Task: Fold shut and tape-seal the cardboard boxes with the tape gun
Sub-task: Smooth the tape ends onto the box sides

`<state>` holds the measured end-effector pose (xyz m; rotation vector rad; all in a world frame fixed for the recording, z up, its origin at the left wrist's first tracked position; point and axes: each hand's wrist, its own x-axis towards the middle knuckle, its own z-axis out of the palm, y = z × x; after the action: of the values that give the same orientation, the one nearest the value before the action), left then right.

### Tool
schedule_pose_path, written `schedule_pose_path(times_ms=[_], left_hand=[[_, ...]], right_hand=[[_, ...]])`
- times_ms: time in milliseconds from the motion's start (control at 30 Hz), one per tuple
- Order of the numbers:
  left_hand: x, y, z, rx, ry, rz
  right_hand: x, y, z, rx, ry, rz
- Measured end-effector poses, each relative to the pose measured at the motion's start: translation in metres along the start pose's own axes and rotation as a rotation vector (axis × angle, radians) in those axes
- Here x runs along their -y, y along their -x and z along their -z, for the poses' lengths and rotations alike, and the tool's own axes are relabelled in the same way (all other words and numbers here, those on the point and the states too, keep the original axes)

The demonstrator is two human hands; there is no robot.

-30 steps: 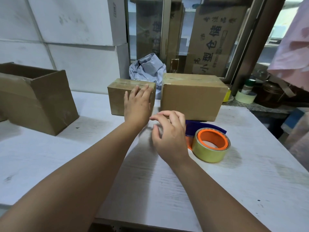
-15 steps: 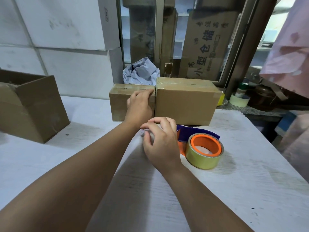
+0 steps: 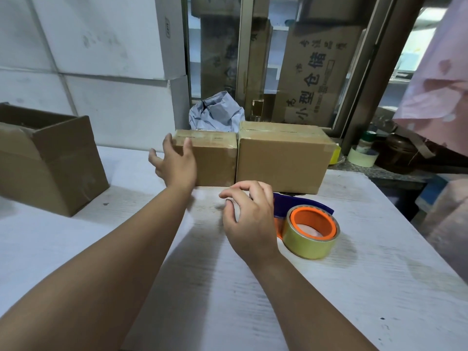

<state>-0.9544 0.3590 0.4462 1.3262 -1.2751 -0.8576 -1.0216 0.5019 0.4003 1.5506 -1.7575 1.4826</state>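
Reaching left hand (image 3: 177,164) (open) beside box (image 3: 214,160).

Matt brown cardboard boxes (image 3: 281,160), glossy tape roll (image 3: 312,231), rough whitewashed wooden table (image 3: 329,287)

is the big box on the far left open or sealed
Open. The big box at the left edge of the table shows a dark interior at its top, with no flaps folded over and no tape across it.

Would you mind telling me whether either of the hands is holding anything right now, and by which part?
Nothing is held: the left hand is open beside the small box, the right hand curled empty over the table.
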Motion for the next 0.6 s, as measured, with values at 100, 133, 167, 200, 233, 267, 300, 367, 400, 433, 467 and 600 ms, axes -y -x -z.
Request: schedule_pose_path(times_ms=[100, 133, 167, 200, 233, 267, 300, 367, 400, 433, 467, 600], left_hand=[[0.002, -0.003, -0.002, 0.035, 0.099, 0.004], [0.002, -0.004, -0.002, 0.043, 0.1, -0.005], [0.002, -0.005, -0.004, 0.055, 0.097, -0.009], [0.003, -0.007, -0.005, 0.067, 0.091, -0.013], [0.003, -0.008, -0.005, 0.081, 0.082, -0.02], [0.004, -0.009, -0.006, 0.099, 0.068, -0.031], [0.005, -0.01, -0.006, 0.121, 0.055, -0.045], [0.007, -0.013, -0.007, 0.18, 0.052, -0.081], [0.009, -0.013, -0.007, 0.216, 0.053, -0.103], [0.01, -0.012, -0.006, 0.253, 0.055, -0.122], [0.012, -0.01, -0.006, 0.283, 0.066, -0.135], [0.017, -0.002, -0.004, 0.274, 0.118, -0.127]], right_hand=[[0.0, 0.0, -0.001, 0.023, 0.0, 0.0], [0.0, 0.001, -0.001, 0.032, 0.004, 0.003], [0.0, 0.001, 0.0, 0.037, 0.007, 0.005], [0.0, 0.001, 0.0, 0.039, 0.009, 0.003], [0.0, 0.001, 0.0, 0.039, 0.009, 0.001], [0.001, 0.001, 0.0, 0.037, 0.009, -0.001], [0.001, 0.0, 0.0, 0.035, 0.011, -0.002], [0.001, 0.0, 0.0, 0.036, 0.016, 0.0], [0.002, 0.0, 0.0, 0.038, 0.018, 0.002], [0.002, 0.0, 0.0, 0.038, 0.019, 0.004], [0.002, 0.001, 0.001, 0.038, 0.02, 0.007], [0.001, 0.001, -0.001, 0.05, 0.02, 0.008]])
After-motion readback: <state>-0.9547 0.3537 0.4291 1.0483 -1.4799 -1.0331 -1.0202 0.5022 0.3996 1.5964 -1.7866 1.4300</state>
